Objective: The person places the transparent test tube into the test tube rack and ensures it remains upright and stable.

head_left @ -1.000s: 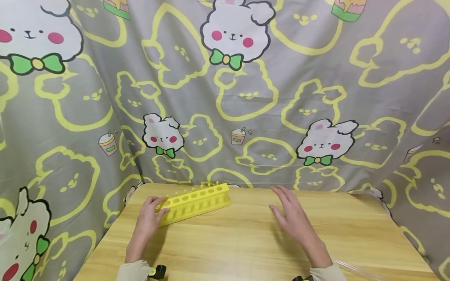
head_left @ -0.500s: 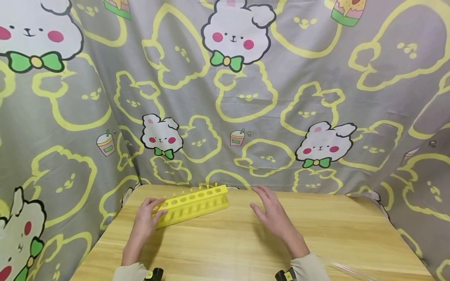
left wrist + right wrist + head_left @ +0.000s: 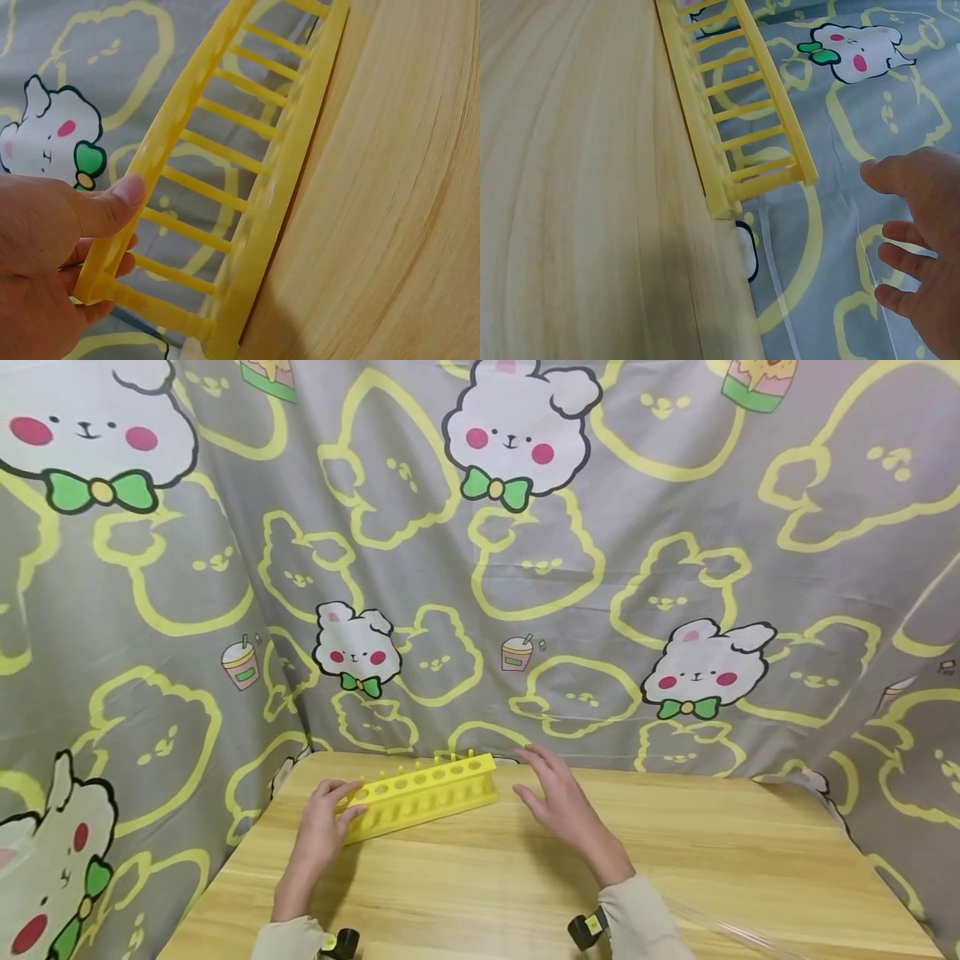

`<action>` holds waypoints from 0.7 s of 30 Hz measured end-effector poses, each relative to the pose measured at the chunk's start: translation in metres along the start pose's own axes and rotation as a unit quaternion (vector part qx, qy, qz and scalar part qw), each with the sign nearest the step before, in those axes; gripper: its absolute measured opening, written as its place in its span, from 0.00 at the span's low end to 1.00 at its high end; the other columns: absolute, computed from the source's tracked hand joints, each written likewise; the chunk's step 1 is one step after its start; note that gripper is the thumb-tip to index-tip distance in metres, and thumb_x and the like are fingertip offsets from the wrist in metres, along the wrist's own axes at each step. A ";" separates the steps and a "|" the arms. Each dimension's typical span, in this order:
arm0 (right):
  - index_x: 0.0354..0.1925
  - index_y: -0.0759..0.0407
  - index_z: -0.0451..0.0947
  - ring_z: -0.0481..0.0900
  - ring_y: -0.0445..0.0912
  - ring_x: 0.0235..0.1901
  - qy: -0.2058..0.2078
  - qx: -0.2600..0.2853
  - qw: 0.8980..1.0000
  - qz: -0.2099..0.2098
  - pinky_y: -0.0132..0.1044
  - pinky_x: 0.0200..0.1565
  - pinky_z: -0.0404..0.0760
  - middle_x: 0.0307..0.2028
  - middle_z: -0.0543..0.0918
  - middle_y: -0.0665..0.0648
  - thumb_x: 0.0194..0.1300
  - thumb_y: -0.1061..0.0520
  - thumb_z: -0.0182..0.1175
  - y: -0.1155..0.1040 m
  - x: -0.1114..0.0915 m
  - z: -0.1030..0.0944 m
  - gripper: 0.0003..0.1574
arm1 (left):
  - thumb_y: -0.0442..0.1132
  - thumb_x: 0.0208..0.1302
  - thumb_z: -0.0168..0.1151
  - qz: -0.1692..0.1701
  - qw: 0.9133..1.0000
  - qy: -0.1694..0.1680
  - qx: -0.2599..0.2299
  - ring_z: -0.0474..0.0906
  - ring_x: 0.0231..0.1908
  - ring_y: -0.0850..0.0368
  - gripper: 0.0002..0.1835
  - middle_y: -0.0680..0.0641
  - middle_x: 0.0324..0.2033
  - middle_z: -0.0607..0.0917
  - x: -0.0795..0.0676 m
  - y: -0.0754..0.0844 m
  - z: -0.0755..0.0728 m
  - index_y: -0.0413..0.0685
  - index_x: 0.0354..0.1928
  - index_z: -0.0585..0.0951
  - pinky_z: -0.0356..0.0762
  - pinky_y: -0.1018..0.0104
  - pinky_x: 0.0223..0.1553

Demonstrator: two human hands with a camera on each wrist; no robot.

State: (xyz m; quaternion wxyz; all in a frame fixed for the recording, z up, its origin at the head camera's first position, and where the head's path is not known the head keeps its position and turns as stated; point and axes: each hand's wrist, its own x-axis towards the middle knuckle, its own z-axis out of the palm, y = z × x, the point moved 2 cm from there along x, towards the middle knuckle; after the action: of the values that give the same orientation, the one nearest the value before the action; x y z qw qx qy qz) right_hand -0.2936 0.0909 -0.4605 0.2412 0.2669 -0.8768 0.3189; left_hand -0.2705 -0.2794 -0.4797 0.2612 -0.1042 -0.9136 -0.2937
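A yellow test tube rack [image 3: 420, 797], with a row of round holes on top and short pegs along its back, stands at a slant on the table. At its left end my left hand [image 3: 321, 827] grips the top bar; the left wrist view shows the thumb [image 3: 124, 196] on the near side and fingers curled beneath. My right hand [image 3: 558, 802] hovers just beyond the rack's right end, fingers spread and holding nothing. In the right wrist view, a gap separates the hand [image 3: 922, 247] from the rack's end.
The wooden table [image 3: 465, 893] backs onto a grey curtain [image 3: 570, 577] printed with rabbits. Thin clear tubes or rods [image 3: 735, 928] lie at the table's front right, partly behind the right sleeve [image 3: 641, 918].
My right hand has moved left across the table, closer to the rack's right end. My left hand keeps its hold on the rack, which stays in place.
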 end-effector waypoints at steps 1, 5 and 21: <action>0.63 0.56 0.70 0.64 0.53 0.63 0.000 -0.001 1.000 -0.005 0.51 0.58 0.70 0.62 0.68 0.57 0.61 0.55 0.65 0.000 0.001 0.001 0.33 | 0.31 0.52 0.70 -0.001 1.000 -0.002 -0.001 0.74 0.45 0.39 0.21 0.37 0.43 0.76 0.000 0.001 0.001 0.36 0.50 0.81 0.75 0.45 0.45; 0.63 0.57 0.70 0.65 0.53 0.63 -0.009 -0.010 1.000 -0.014 0.49 0.59 0.69 0.62 0.69 0.58 0.62 0.55 0.65 0.001 0.005 0.005 0.32 | 0.31 0.53 0.69 -0.008 1.000 -0.008 0.001 0.74 0.46 0.39 0.21 0.38 0.43 0.76 0.000 0.003 0.002 0.37 0.51 0.81 0.75 0.45 0.45; 0.61 0.55 0.70 0.67 0.50 0.60 -0.045 -0.005 0.999 -0.027 0.46 0.58 0.70 0.59 0.70 0.55 0.61 0.55 0.65 0.002 0.024 0.023 0.31 | 0.30 0.52 0.70 0.003 1.000 0.006 -0.001 0.74 0.44 0.41 0.21 0.39 0.42 0.78 0.000 0.003 0.000 0.37 0.50 0.82 0.73 0.45 0.45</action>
State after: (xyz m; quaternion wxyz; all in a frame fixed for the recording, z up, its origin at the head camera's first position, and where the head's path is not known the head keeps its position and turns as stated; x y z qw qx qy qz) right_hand -0.3181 0.0688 -0.4631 0.2114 0.3038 -0.8808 0.2954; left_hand -0.2698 -0.2772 -0.4788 0.2675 -0.1054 -0.9114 -0.2945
